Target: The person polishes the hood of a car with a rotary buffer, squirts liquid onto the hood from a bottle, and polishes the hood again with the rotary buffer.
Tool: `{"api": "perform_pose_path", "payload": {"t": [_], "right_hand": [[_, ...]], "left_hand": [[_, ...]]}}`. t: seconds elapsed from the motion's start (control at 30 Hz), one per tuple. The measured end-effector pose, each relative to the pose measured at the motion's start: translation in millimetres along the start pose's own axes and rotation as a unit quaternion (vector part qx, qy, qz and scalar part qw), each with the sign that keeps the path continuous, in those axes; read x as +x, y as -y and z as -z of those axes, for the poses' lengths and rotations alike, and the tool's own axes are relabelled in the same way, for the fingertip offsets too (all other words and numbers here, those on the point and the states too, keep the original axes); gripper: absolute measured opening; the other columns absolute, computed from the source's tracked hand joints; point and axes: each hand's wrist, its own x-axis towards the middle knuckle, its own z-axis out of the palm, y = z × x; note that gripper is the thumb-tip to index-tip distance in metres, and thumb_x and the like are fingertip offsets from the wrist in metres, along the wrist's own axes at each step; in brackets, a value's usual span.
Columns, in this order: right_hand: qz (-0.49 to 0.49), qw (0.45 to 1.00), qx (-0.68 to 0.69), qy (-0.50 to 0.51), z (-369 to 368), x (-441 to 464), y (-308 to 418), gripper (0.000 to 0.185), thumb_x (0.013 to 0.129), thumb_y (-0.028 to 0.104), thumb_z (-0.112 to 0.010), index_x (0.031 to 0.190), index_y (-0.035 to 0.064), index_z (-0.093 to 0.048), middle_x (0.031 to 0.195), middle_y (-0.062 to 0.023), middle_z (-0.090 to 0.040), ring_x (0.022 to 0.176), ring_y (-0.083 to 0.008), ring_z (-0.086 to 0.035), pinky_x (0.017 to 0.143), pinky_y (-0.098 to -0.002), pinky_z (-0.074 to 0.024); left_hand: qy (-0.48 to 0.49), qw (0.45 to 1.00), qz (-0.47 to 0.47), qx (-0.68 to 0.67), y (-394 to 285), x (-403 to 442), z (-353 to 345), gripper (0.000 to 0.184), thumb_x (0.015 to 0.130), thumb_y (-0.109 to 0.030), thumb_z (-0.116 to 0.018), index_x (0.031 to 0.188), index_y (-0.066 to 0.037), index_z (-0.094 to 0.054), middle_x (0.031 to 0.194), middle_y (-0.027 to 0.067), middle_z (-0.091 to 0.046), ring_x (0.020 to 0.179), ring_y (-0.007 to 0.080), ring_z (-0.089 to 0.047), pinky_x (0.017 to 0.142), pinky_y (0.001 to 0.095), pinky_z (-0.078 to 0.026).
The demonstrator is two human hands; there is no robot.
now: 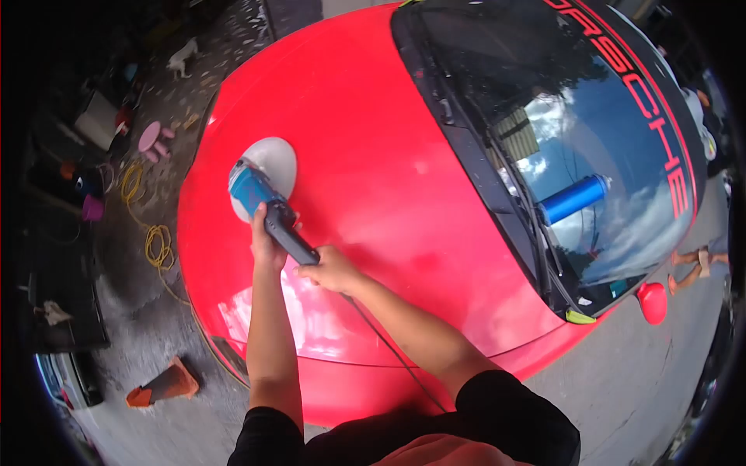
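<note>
A blue and black power polisher [260,192] rests with its round white pad [277,161] against the red car hood [365,140]. My left hand [265,239] grips the polisher's body just behind the head. Farther back, my right hand [330,269] is closed around the rear of the black handle. From the handle a dark cord [388,347] runs down over the hood toward my body. The pad's lower part is hidden behind the tool.
A blue cylinder [575,199] lies on the windshield near the wipers. Left of the car are a yellow hose or cord [159,248], a pink stool [154,140], an orange cone [167,384] and a white animal [183,58]. Another person's legs [688,268] show at right.
</note>
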Motion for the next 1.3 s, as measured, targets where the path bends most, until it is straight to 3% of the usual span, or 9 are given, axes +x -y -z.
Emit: {"api": "perform_pose_path", "payload": {"t": [0.5,0.67,0.77,0.8,0.83,0.87,1.0,1.03,1.3], "right_hand": [[0.076,0.966,0.055,-0.241,109.3,-146.8,-0.8,0.023,0.086,0.021,-0.077,0.087,-0.0001,-0.067,0.066,-0.0064,-0.063,0.052,-0.0177,-0.062,0.049,-0.0353,-0.0467],[0.024,0.967,0.057,-0.247,108.1,-177.6,16.4,0.018,0.078,0.011,-0.073,0.091,-0.0015,-0.070,0.069,-0.0120,-0.068,0.067,-0.0227,-0.072,0.060,-0.0384,-0.0546],[0.061,0.961,-0.008,-0.269,88.0,-172.2,2.8,0.023,0.078,0.016,-0.075,0.085,-0.0037,-0.065,0.065,-0.0124,-0.066,0.060,-0.0219,-0.069,0.056,-0.0367,-0.0511],[0.035,0.967,0.008,-0.254,83.9,-165.0,-5.5,0.024,0.077,0.017,-0.076,0.081,-0.0034,-0.064,0.064,-0.0121,-0.066,0.060,-0.0230,-0.068,0.057,-0.0375,-0.0517],[0.029,0.971,0.046,-0.233,78.6,-158.4,-11.5,0.021,0.078,0.015,-0.075,0.081,-0.0030,-0.064,0.064,-0.0102,-0.065,0.058,-0.0212,-0.067,0.056,-0.0365,-0.0500],[0.063,0.970,0.061,-0.225,71.8,-153.1,-16.2,0.016,0.079,0.011,-0.074,0.081,-0.0018,-0.064,0.064,-0.0078,-0.064,0.056,-0.0177,-0.064,0.053,-0.0346,-0.0467],[0.017,0.980,0.108,-0.165,49.1,-122.8,-18.7,0.010,0.082,0.006,-0.072,0.075,0.0004,-0.066,0.061,-0.0044,-0.061,0.050,-0.0130,-0.058,0.047,-0.0314,-0.0413],[0.000,0.985,0.096,-0.145,44.9,-114.5,-15.9,0.011,0.082,0.006,-0.072,0.074,0.0009,-0.066,0.061,-0.0041,-0.061,0.049,-0.0122,-0.057,0.047,-0.0304,-0.0412],[-0.019,0.997,0.050,-0.051,-19.1,-43.4,-7.5,0.010,0.081,0.007,-0.071,0.077,0.0013,-0.064,0.064,-0.0047,-0.062,0.052,-0.0130,-0.057,0.049,-0.0307,-0.0424]], "left_hand": [[0.227,0.951,0.180,0.107,118.8,-95.7,-202.0,0.083,0.101,-0.069,-0.062,0.153,-0.007,-0.045,0.129,0.0191,-0.068,0.108,0.0389,-0.073,0.088,0.0513,-0.062],[0.219,0.956,0.189,0.044,142.8,-138.6,-178.9,0.071,0.102,-0.059,-0.067,0.145,-0.007,-0.046,0.110,0.0188,-0.073,0.098,0.0373,-0.077,0.078,0.0495,-0.065],[0.224,0.951,0.208,0.052,148.6,-120.8,-133.0,0.057,0.102,-0.054,-0.068,0.130,-0.007,-0.052,0.100,0.0158,-0.073,0.089,0.0360,-0.078,0.066,0.0429,-0.065],[0.231,0.949,0.211,0.048,144.8,-123.1,-126.2,0.048,0.103,-0.050,-0.068,0.121,-0.008,-0.052,0.095,0.0130,-0.073,0.076,0.0314,-0.077,0.056,0.0373,-0.062],[0.155,0.972,0.155,0.087,148.9,-131.2,-129.2,0.066,0.100,-0.069,-0.060,0.102,-0.003,-0.070,0.077,0.0151,-0.072,0.052,0.0209,-0.066,0.040,0.0286,-0.047],[0.165,0.966,0.196,0.039,134.1,-134.9,-124.3,0.049,0.103,-0.046,-0.069,0.129,-0.011,-0.046,0.094,0.0128,-0.072,0.066,0.0236,-0.071,0.050,0.0368,-0.059],[0.108,0.986,0.127,0.023,110.1,-139.7,-107.6,0.049,0.102,-0.041,-0.072,0.133,-0.018,-0.043,0.095,0.0162,-0.072,0.064,0.0238,-0.070,0.044,0.0348,-0.054],[0.091,0.990,0.104,0.035,103.9,-139.0,-104.5,0.054,0.101,-0.048,-0.071,0.126,-0.011,-0.042,0.096,0.0146,-0.073,0.061,0.0223,-0.069,0.039,0.0338,-0.051],[0.013,0.993,0.084,-0.081,61.0,-116.3,-18.3,0.048,0.101,-0.046,-0.073,0.129,-0.018,-0.044,0.093,0.0151,-0.072,0.057,0.0227,-0.067,0.040,0.0337,-0.052]]}}
